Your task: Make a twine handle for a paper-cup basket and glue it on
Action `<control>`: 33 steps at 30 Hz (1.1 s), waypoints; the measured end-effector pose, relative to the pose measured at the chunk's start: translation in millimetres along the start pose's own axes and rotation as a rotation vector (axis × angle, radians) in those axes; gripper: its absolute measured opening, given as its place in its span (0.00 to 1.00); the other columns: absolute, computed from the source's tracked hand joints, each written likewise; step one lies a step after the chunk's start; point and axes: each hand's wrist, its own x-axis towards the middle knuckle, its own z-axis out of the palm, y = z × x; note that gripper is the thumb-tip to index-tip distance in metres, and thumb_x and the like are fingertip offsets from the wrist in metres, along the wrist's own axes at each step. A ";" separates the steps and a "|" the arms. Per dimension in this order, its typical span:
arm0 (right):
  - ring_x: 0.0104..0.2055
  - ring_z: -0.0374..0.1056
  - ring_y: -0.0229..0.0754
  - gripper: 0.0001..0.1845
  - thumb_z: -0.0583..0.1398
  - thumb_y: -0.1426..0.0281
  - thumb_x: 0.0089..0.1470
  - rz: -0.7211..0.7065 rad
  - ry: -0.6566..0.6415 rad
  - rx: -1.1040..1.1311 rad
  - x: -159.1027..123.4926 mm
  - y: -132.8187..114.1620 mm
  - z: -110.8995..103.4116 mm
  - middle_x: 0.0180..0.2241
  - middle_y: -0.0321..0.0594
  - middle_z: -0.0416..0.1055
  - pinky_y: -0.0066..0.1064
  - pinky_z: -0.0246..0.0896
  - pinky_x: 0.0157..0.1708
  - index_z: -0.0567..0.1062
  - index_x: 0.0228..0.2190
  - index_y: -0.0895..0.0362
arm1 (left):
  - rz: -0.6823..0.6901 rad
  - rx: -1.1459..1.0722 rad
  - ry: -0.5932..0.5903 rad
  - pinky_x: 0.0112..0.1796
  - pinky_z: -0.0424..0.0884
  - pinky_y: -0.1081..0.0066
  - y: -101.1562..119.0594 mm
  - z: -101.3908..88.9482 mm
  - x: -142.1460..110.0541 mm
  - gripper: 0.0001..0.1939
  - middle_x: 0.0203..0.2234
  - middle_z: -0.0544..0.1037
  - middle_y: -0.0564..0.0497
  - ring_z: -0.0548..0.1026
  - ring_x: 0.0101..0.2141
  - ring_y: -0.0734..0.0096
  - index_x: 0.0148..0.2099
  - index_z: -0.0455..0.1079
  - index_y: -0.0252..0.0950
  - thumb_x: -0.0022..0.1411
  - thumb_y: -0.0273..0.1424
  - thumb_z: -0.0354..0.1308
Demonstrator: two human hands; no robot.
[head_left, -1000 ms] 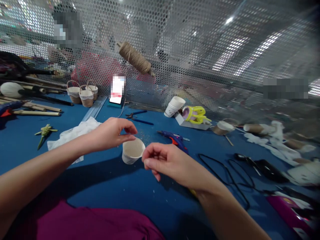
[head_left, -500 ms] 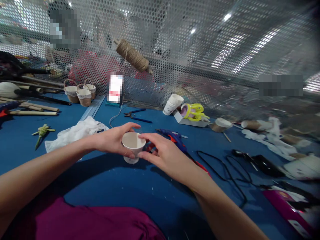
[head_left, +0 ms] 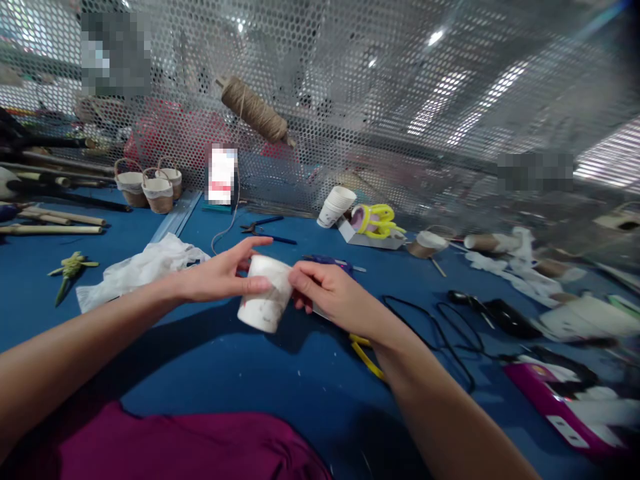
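A white paper cup (head_left: pixel 264 300) with faint printed marks is tilted between my hands above the blue table, and its opening does not show. My left hand (head_left: pixel 233 273) has its thumb across the front of the cup and its fingers reaching behind the top. At the cup's upper right edge, my right hand (head_left: pixel 323 290) pinches it between thumb and fingers. Partly hidden under my right wrist is a yellow curved handle (head_left: pixel 367 357). Just beyond my right hand lies a blue glue gun (head_left: pixel 333 262), mostly covered.
Pliers (head_left: pixel 270 230), a crumpled white cloth (head_left: pixel 145 267) and a green plant-like piece (head_left: pixel 73 270) lie beyond. Stacked cups (head_left: pixel 337 205) lean by a white box (head_left: pixel 373 239). Small baskets (head_left: pixel 159 193) stand back left; a black cable (head_left: pixel 430 333) and purple power strip (head_left: pixel 555 407) lie right.
The cup has turned from upright, with its opening showing, to a tilt that shows its side. My right hand now pinches its edge. The view has shifted slightly.
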 end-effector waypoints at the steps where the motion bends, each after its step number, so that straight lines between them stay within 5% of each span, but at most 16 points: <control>1: 0.22 0.61 0.32 0.15 0.51 0.62 0.57 0.013 -0.036 -0.009 -0.4 -1.0 -1.5 0.21 0.33 0.64 0.25 0.57 0.22 0.67 0.25 0.58 | 0.025 0.089 0.000 0.37 0.65 0.70 2.6 -1.2 -0.9 0.24 0.40 0.71 0.46 0.70 0.39 0.67 0.47 0.62 0.34 0.50 0.40 0.61; 3: 0.22 0.62 0.32 0.10 0.54 0.64 0.55 0.033 -0.025 -0.004 -1.6 -3.6 -4.4 0.23 0.33 0.65 0.24 0.58 0.22 0.68 0.29 0.58 | 0.035 0.290 -0.063 0.35 0.64 0.72 8.0 -2.9 -2.9 0.17 0.33 0.74 0.49 0.70 0.35 0.67 0.37 0.69 0.32 0.48 0.39 0.62; 6: 0.24 0.64 0.33 0.11 0.55 0.65 0.54 0.037 0.176 -0.001 -5.1 -5.0 -12.6 0.26 0.35 0.67 0.26 0.60 0.25 0.67 0.37 0.58 | -0.029 0.552 -0.156 0.27 0.60 0.75 14.2 -5.0 -5.3 0.13 0.22 0.73 0.53 0.69 0.25 0.72 0.31 0.70 0.32 0.53 0.39 0.58; 9: 0.27 0.65 0.36 0.12 0.54 0.62 0.54 0.064 0.332 -0.182 -12.2 2.7 -27.8 0.25 0.37 0.69 0.29 0.61 0.29 0.69 0.31 0.59 | -0.083 0.666 -0.209 0.25 0.58 0.76 18.5 -7.7 -7.0 0.10 0.23 0.73 0.53 0.68 0.25 0.72 0.32 0.68 0.33 0.55 0.35 0.54; 13: 0.29 0.67 0.41 0.14 0.52 0.61 0.56 0.383 0.382 -0.611 -19.5 32.8 -52.6 0.25 0.39 0.71 0.32 0.59 0.30 0.71 0.30 0.57 | -0.183 0.692 -0.362 0.25 0.57 0.75 25.5 -9.2 -10.1 0.06 0.24 0.73 0.53 0.69 0.25 0.71 0.33 0.69 0.34 0.54 0.30 0.53; 16: 0.34 0.68 0.47 0.12 0.55 0.64 0.54 0.523 0.364 -0.696 -18.1 62.3 -67.0 0.29 0.46 0.72 0.36 0.60 0.33 0.72 0.29 0.60 | -0.195 0.699 -0.379 0.26 0.58 0.75 29.4 -9.3 -11.1 0.06 0.25 0.75 0.52 0.70 0.26 0.70 0.33 0.70 0.34 0.54 0.28 0.53; 20: 0.38 0.68 0.42 0.10 0.57 0.67 0.55 0.618 0.228 -0.662 -10.6 91.0 -71.4 0.38 0.43 0.70 0.37 0.64 0.37 0.72 0.37 0.60 | -0.147 0.643 -0.260 0.29 0.60 0.75 27.5 -10.9 -5.4 0.07 0.26 0.75 0.52 0.70 0.28 0.69 0.34 0.70 0.34 0.55 0.31 0.53; 23: 0.42 0.66 0.41 0.13 0.54 0.65 0.58 0.629 0.245 -0.607 -6.0 101.4 -67.8 0.46 0.41 0.66 0.38 0.65 0.40 0.69 0.44 0.55 | -0.138 0.460 -0.140 0.31 0.62 0.75 18.1 -7.2 0.1 0.10 0.28 0.75 0.52 0.70 0.29 0.70 0.34 0.69 0.33 0.55 0.34 0.53; 28: 0.34 0.71 0.46 0.13 0.57 0.71 0.52 0.587 0.439 -0.455 -9.8 97.1 -64.8 0.30 0.47 0.72 0.36 0.64 0.35 0.69 0.39 0.67 | -0.284 -0.125 0.045 0.36 0.66 0.72 -11.9 12.7 -1.5 0.10 0.34 0.76 0.49 0.72 0.34 0.71 0.41 0.67 0.33 0.56 0.32 0.54; 31: 0.30 0.71 0.40 0.18 0.57 0.71 0.51 0.469 0.495 -0.303 -20.8 76.2 -61.8 0.32 0.43 0.73 0.32 0.66 0.32 0.64 0.44 0.62 | -0.402 -0.393 0.153 0.34 0.68 0.72 -25.0 20.3 -6.4 0.10 0.35 0.76 0.45 0.73 0.33 0.72 0.41 0.67 0.31 0.56 0.30 0.55; 33: 0.27 0.69 0.39 0.16 0.60 0.64 0.49 0.370 0.455 -0.050 -29.6 57.8 -56.9 0.28 0.40 0.72 0.32 0.66 0.30 0.67 0.39 0.60 | -0.420 -0.438 0.208 0.33 0.68 0.73 -27.7 21.3 -9.9 0.10 0.35 0.76 0.45 0.73 0.32 0.72 0.40 0.68 0.30 0.56 0.29 0.56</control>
